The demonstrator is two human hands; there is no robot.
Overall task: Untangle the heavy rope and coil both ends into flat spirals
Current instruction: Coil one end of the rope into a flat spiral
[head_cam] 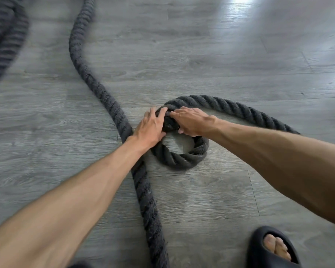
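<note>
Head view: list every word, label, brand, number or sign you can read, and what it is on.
None: no text is readable in this view.
The rope, the floor and the slipper show no lettering or numbers.
The rope end between the hands is mostly covered.

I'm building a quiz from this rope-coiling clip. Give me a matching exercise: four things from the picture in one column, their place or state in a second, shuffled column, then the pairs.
Things
1. left hand
2. right hand
3. thick dark grey twisted rope
4. black rubber slide sandal

Places or states
A. bottom right, on a foot
B. pressing the rope's glossy black end from the right
C. small first loop, rest snaking across the grey wood-look floor
D. flat on the loop's left side

Pairs: 1-D, 2-B, 3-C, 4-A
</note>
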